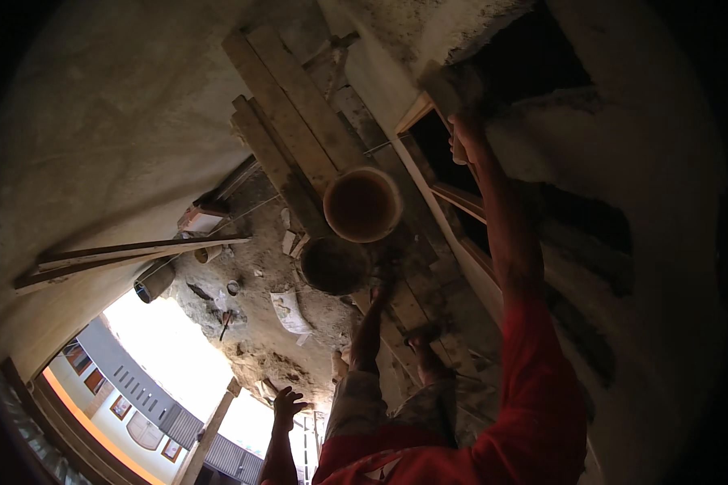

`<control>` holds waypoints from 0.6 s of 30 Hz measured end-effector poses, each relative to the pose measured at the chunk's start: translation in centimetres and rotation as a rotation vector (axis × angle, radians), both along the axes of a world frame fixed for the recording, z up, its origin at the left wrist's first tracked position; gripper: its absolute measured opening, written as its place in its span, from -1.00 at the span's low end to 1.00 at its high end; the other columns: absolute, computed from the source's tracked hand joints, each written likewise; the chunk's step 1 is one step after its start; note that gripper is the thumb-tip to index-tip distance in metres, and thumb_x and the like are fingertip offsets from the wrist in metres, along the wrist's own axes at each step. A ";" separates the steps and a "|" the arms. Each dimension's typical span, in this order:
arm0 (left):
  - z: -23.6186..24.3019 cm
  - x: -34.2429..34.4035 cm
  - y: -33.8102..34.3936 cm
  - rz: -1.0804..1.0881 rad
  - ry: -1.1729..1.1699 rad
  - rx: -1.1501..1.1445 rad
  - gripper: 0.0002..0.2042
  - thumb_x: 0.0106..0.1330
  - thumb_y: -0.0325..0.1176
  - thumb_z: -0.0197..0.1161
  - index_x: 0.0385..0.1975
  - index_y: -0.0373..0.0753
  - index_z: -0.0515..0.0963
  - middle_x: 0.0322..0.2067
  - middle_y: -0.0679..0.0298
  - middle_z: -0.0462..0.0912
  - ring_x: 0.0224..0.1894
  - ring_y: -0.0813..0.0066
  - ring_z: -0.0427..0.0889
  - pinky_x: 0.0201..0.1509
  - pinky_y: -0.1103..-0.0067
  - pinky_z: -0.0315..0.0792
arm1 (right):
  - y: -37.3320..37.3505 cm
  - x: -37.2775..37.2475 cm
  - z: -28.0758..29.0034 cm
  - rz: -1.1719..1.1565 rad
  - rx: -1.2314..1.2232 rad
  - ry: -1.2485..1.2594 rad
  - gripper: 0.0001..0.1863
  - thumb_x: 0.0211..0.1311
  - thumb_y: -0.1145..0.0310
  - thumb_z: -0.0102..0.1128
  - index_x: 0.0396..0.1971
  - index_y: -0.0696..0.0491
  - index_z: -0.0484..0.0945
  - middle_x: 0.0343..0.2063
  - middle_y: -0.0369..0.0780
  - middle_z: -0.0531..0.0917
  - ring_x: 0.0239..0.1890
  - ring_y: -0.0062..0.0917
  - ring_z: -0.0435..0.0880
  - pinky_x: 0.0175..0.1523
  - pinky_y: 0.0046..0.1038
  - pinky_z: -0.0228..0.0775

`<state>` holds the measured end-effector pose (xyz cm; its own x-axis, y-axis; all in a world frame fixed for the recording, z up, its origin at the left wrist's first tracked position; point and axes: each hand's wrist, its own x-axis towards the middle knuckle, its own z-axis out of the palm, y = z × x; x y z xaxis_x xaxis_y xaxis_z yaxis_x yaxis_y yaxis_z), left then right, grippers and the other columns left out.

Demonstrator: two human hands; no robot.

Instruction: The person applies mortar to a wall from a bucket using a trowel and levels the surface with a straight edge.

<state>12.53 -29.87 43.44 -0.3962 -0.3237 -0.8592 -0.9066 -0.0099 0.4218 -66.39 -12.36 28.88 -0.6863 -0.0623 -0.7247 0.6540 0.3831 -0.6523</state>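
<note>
My right arm, in a red sleeve, reaches up along the wall. My right hand [467, 139] is closed round the handle of a trowel [442, 87], its flat plate against the rough wall edge beside a wooden window frame [416, 111]. My left hand [286, 406] hangs low on the left, holding nothing, its fingers apart. A round bucket [398, 212] with brownish liquid stands on the planks ahead of me. Close by it is a darker bucket [306, 263], its contents too dim to make out.
I stand on wooden planks [295, 105] raised above a rubble-strewn floor [251, 283]. Timber poles [129, 257] lean at the left wall. A pale sack [289, 313] and a tipped container [154, 280] lie below. Dark openings break the right wall. A bright opening is at lower left.
</note>
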 end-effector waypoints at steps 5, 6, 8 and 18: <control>-1.3 0.0 -0.2 0.290 0.120 0.159 -0.54 0.10 -0.58 0.14 0.08 -0.35 0.35 -0.19 0.14 0.62 -0.24 0.36 0.67 -0.28 0.63 0.57 | -0.6 3.4 1.1 0.098 0.171 0.200 -0.71 0.16 0.40 0.13 -0.15 0.22 0.41 -0.46 -0.15 0.51 -0.50 -0.45 0.56 -0.40 -0.36 0.48; -1.5 0.0 -0.5 0.179 0.129 0.136 -0.55 0.19 -0.55 0.09 0.13 -0.35 0.29 -0.18 0.12 0.62 -0.30 0.36 0.68 -0.34 0.64 0.56 | -1.5 3.6 0.5 0.023 0.164 0.189 -0.69 0.17 0.42 0.11 -0.10 0.22 0.39 -0.39 -0.12 0.53 -0.46 -0.44 0.58 -0.39 -0.35 0.49; -1.6 0.1 -1.3 -0.075 0.071 0.055 -0.57 0.36 -0.48 -0.03 0.22 -0.34 0.16 -0.15 0.08 0.60 -0.44 0.35 0.69 -0.45 0.66 0.53 | -2.5 3.6 -1.2 -0.184 -0.065 0.182 -0.64 0.25 0.33 0.08 -0.01 0.15 0.33 -0.30 -0.16 0.47 -0.37 -0.45 0.55 -0.31 -0.32 0.46; 0.0 2.3 -1.8 -0.696 0.289 -0.374 -0.82 -0.09 -0.55 0.29 -0.52 -0.07 0.69 -0.17 0.28 0.66 0.04 0.20 0.51 -0.11 0.43 0.54 | -6.4 -5.7 -11.0 -0.537 -0.258 0.151 -0.44 0.25 0.43 0.01 0.26 0.06 0.17 -0.06 -0.15 0.43 -0.19 -0.42 0.50 -0.16 -0.31 0.40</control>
<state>14.80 -31.69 43.45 -0.7986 -0.1673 -0.5781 -0.5098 0.6985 0.5021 -72.09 -18.74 17.90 -0.7640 0.1606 -0.6249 0.6053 -0.1570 -0.7804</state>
